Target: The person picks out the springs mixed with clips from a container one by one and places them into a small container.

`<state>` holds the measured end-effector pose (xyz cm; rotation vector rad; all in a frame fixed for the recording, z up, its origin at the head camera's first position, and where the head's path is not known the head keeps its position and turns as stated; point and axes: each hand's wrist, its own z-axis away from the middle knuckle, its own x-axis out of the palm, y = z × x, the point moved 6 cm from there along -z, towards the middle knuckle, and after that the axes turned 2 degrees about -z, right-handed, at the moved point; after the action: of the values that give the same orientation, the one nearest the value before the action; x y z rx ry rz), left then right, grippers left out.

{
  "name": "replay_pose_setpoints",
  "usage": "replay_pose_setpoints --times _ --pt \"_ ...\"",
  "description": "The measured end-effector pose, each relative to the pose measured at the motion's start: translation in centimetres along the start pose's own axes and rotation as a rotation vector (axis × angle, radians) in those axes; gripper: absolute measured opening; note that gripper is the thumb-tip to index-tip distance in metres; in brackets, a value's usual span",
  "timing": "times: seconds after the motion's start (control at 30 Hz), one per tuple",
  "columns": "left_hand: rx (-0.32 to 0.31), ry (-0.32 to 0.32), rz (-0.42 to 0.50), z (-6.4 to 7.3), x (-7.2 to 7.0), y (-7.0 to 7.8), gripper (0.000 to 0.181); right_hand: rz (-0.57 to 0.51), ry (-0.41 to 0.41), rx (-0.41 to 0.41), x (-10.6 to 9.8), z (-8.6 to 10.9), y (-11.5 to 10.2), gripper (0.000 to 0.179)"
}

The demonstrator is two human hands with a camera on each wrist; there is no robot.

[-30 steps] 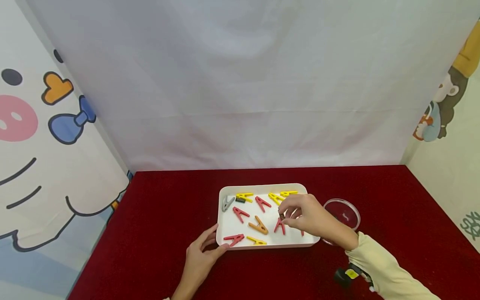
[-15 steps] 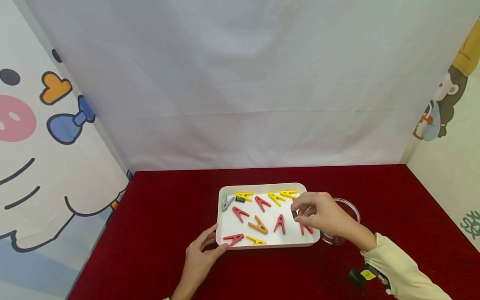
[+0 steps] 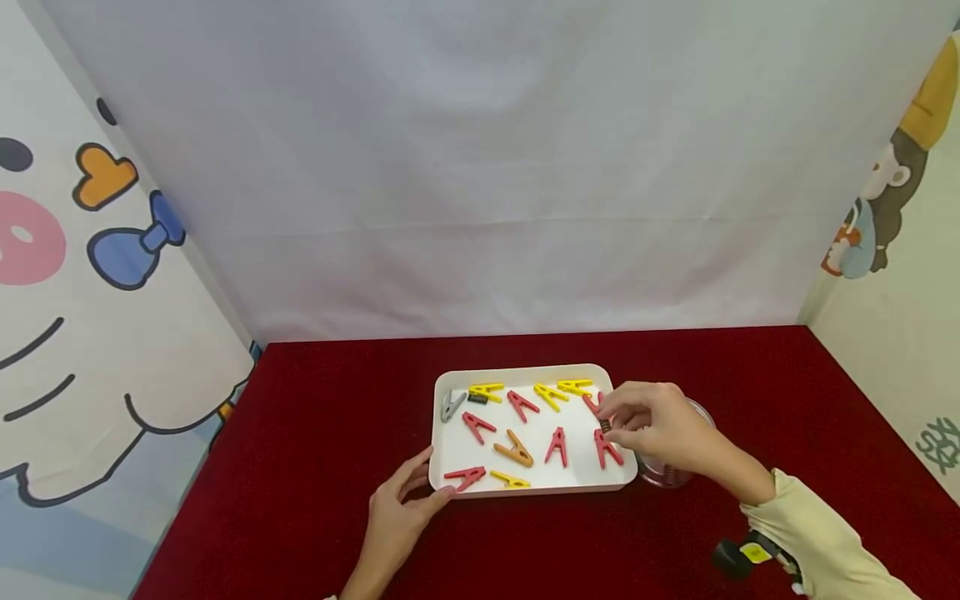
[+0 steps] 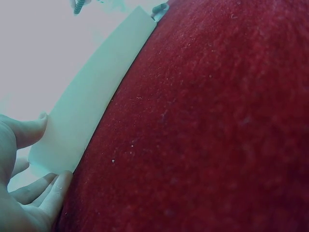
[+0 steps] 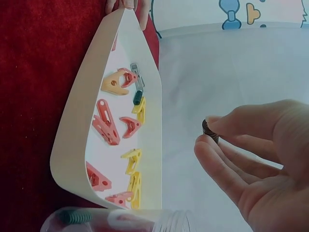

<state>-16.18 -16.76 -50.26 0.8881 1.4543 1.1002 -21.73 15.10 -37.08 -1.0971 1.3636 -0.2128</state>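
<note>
A small dark coil spring (image 5: pixel 208 129) is pinched between the thumb and fingertips of my right hand (image 3: pixel 660 425), held above the right end of the white tray (image 3: pixel 540 491). My left hand (image 3: pixel 397 518) grips the tray's near left corner, thumb at the rim and fingers against the outer wall. Inside the tray lie red clothespins (image 3: pixel 557 446), several yellow ones, an orange clothespin (image 3: pixel 514 449) and a grey clothespin (image 3: pixel 452 406). Another dark spring (image 5: pixel 138 97) rests among them, beside a yellow clothespin. A clear plastic jar (image 3: pixel 666 475) stands right of the tray, partly hidden by my right hand.
Inside the jar, a green spring (image 5: pixel 76 216) shows in the right wrist view. The table is covered in dark red cloth (image 3: pixel 345 408). A white curtain (image 3: pixel 525 208) hangs behind it, and printed cartoon panels flank both sides.
My right hand has moved rightward with the spring, from over the tray's right half to its right end near the jar. The left hand keeps its grip on the corner.
</note>
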Motion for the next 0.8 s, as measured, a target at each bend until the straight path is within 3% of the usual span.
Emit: replay_pose_setpoints --times 0.27,0.8 --pt "-0.002 -0.004 -0.016 0.0 0.0 0.0 0.059 0.042 0.026 0.044 -0.9 0.6 0.3 0.022" --pt "0.001 0.002 -0.027 0.0 0.0 0.0 0.060 0.028 0.093 0.004 -2.9 2.2 1.5 0.022"
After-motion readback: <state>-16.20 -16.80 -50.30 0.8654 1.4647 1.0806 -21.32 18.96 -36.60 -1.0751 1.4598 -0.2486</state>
